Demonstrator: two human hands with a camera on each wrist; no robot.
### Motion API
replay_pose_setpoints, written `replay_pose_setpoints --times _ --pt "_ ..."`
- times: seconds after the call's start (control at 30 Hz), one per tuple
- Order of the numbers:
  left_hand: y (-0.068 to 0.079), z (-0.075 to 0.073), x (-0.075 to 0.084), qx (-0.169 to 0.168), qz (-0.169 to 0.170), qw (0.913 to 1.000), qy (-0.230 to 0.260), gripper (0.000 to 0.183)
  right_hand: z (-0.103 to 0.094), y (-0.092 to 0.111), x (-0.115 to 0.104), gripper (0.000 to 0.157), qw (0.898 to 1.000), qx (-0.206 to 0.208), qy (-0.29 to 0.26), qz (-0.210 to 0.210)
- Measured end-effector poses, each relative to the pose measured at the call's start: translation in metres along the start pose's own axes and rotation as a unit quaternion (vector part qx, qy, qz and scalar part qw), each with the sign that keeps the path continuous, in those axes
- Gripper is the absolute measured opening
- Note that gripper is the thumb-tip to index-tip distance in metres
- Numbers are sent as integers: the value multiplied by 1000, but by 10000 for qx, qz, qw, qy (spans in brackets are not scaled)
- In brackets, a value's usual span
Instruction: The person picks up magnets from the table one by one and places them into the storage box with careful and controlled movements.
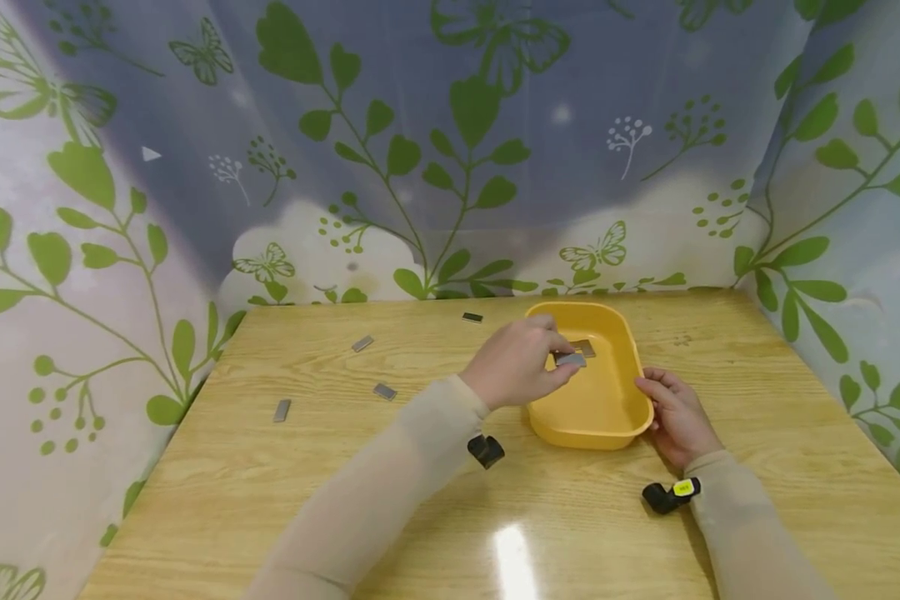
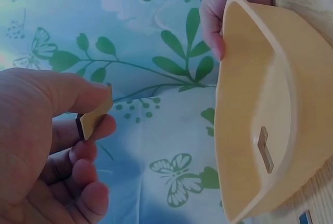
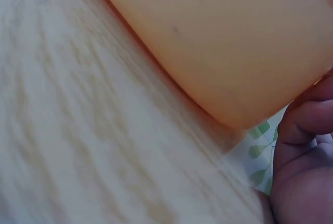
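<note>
My left hand (image 1: 517, 362) pinches a small flat grey rectangular piece (image 1: 572, 360) between thumb and fingers, over the yellow plastic bin (image 1: 591, 440). In the left wrist view the held piece (image 2: 98, 117) shows a dark edge, and the other fingers curl below it. My right hand (image 1: 678, 417) holds the bin's right side, thumb at the rim; the right wrist view shows its bent fingers (image 3: 307, 122) against the outer wall. Inside the bin lie similar thin pieces (image 1: 587, 347), seen in the left wrist view as an angled pair (image 2: 265, 154).
Left of the bin, more small pieces are scattered on the wooden table: grey ones (image 1: 362, 343), (image 1: 384, 392) would be alike in size, with another grey piece (image 1: 282, 410) farther left and a dark piece (image 1: 472, 317) near the back edge. Leaf-patterned cloth (image 1: 450, 167) surrounds the table.
</note>
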State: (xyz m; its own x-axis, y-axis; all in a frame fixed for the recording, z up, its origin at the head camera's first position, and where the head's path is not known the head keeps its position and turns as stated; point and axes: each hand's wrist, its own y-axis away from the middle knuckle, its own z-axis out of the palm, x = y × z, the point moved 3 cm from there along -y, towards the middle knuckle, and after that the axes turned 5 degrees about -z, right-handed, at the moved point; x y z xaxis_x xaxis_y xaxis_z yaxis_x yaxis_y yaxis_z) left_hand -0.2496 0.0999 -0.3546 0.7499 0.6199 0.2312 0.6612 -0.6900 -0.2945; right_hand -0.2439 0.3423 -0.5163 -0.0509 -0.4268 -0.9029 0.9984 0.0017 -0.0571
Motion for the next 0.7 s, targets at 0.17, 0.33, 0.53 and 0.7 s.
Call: replay_pose_setpoints --times 0.17,0.33,0.53,0.7 --pt "-11 4 1 -84 -79 9999 -115 20 0 0 -1 15 10000 23 60 28" --pt "-26 12 4 -211 33 9998 -13 18 0 0 -3 15 10000 31 81 23" --pt "-46 29 3 -458 5 9988 168 17 0 0 -2 20 9999 98 -9 55" --pt "-62 44 -1 -817 -260 9953 444 28 1 -1 -2 20 9999 118 72 34"
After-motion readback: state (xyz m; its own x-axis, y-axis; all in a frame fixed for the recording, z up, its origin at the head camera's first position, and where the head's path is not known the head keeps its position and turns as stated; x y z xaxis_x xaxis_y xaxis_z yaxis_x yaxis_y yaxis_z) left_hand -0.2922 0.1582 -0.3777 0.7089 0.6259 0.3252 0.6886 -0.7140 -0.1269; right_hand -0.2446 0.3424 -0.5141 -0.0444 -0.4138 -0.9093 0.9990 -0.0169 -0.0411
